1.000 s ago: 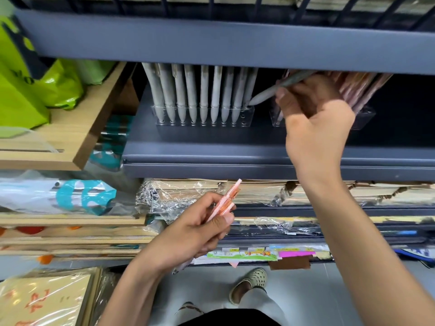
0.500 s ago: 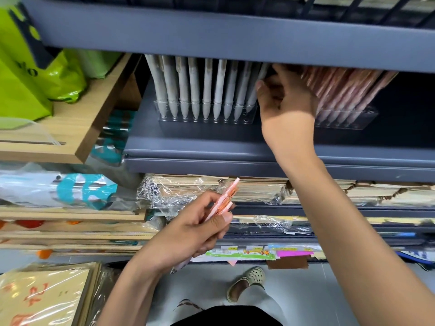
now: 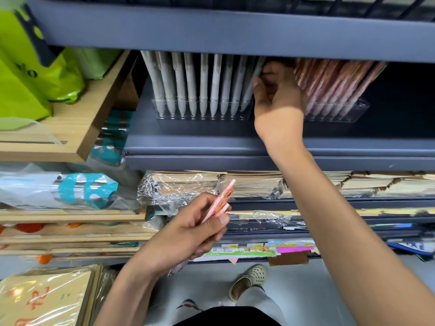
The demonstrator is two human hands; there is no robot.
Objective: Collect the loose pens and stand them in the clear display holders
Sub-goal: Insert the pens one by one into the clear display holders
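A row of grey pens [image 3: 191,90] stands in a clear holder [image 3: 202,114] on the dark shelf. My right hand [image 3: 277,102] is at the row's right end, with thumb and fingers pinching the last grey pen [image 3: 250,89], whose tip is down in the holder. Just to the right, a second clear holder [image 3: 339,112] carries several pink pens [image 3: 334,83], partly hidden behind my hand. Lower down, my left hand [image 3: 188,231] grips a small bunch of pink pens [image 3: 222,201] that point up and to the right.
The upper shelf's edge [image 3: 211,31] hangs low over the pen tops. The shelf lip [image 3: 211,161] runs below the holders. Green bags [image 3: 28,74] sit on a wooden shelf [image 3: 70,128] at left. Wrapped paper stacks [image 3: 188,184] fill the lower shelves.
My right hand carried a grey pen left from in front of the pink holder and stood it at the right end of the grey row. The left hand stayed put.
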